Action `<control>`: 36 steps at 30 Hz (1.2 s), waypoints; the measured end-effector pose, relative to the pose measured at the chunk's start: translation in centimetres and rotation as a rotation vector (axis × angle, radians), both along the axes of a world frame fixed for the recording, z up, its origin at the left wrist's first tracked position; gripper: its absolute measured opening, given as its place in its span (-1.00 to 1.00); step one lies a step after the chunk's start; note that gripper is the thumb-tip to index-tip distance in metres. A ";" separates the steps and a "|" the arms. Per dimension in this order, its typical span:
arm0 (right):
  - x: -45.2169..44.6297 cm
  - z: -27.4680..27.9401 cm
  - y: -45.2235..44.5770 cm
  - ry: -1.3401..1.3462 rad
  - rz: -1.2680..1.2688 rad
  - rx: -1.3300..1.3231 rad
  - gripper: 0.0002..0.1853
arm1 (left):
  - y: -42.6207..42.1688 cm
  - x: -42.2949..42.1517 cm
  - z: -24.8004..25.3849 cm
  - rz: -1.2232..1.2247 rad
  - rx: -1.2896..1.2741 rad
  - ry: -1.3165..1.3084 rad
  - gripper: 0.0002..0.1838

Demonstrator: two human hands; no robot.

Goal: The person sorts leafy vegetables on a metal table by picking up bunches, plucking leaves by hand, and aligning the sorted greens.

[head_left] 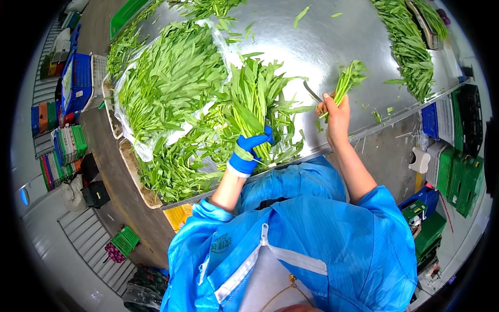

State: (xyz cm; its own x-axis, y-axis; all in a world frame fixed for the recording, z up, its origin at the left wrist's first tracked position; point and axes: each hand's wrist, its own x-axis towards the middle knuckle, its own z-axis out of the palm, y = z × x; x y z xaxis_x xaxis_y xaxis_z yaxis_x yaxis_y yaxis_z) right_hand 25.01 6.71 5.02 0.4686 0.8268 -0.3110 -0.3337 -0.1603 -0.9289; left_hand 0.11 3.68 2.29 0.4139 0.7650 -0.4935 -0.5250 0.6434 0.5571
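Observation:
My left hand (251, 151), in a blue glove, is wrapped round the lower stems of a large bunch of leafy greens (253, 96) near the table's front edge. To the right, over bare metal, my ungloved right hand (335, 112) is closed on a small bunch of green stems (343, 88), leaves pointing up and away. A dark curved blade (312, 91) sticks out to the left from the same hand; its handle is hidden by the fingers. Left of my gloved hand lies a big heap of greens (174, 78), partly on clear plastic (222, 44).
The metal table (332, 44) carries another row of greens (410, 57) at the far right and loose leaves. Crates stand on the floor at both sides, among them a blue crate (79, 83) on the left and green crates (464, 182) on the right.

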 end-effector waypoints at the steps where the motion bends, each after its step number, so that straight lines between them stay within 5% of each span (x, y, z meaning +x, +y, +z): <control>1: 0.2 0.5 0.0 -0.069 0.014 0.040 -0.83 | 0.4 0.0 1.4 0.006 -0.023 0.018 -0.40; 2: 0.4 0.9 0.0 -0.137 0.027 0.079 -0.83 | 1.0 0.0 2.5 -0.007 -0.005 -0.113 -0.19; 5: -0.3 2.3 -0.2 -0.094 0.045 0.178 -0.80 | 1.6 -0.5 2.7 -0.031 0.125 -0.099 -0.17; 9: -3.2 4.5 -1.3 -0.021 0.417 -0.118 -0.76 | 1.8 -0.3 2.6 -0.076 0.161 -0.050 -0.08; 14: -7.0 3.1 -1.2 -0.371 0.641 -0.029 -0.63 | 1.3 0.2 0.3 -0.184 0.412 0.375 -0.39; 15: -6.9 2.8 -1.3 -0.411 0.617 -0.013 -0.66 | 1.6 0.3 0.0 -0.177 0.536 0.383 -0.38; 20: -4.1 2.7 -0.4 -0.416 0.392 -0.038 -0.77 | 1.5 0.5 1.1 0.021 0.195 0.181 -0.28; 25: -1.1 3.0 0.4 -0.511 0.185 0.042 -0.77 | 1.3 -0.1 -0.4 0.015 0.185 0.210 -0.21; 29: -1.4 3.6 -0.3 -0.302 0.134 0.070 -0.77 | 1.4 0.8 0.5 0.037 0.191 0.155 -0.21; 33: -4.3 -0.1 -1.9 -0.043 0.662 -0.445 -0.69 | 0.7 1.8 -2.1 -0.133 0.280 0.329 -0.40; 36: -4.7 -4.6 -2.7 0.166 0.834 -0.606 -0.64 | -0.2 1.4 -3.0 -0.324 0.202 0.312 -0.49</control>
State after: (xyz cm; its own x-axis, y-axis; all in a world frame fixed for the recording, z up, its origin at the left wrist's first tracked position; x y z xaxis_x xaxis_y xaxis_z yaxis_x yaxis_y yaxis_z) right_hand 20.27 4.06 0.39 -0.2656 0.5522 -0.7903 -0.0186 -0.8225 -0.5684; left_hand 1.48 3.49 -0.68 0.5023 0.7144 -0.4871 -0.1038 0.6091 0.7862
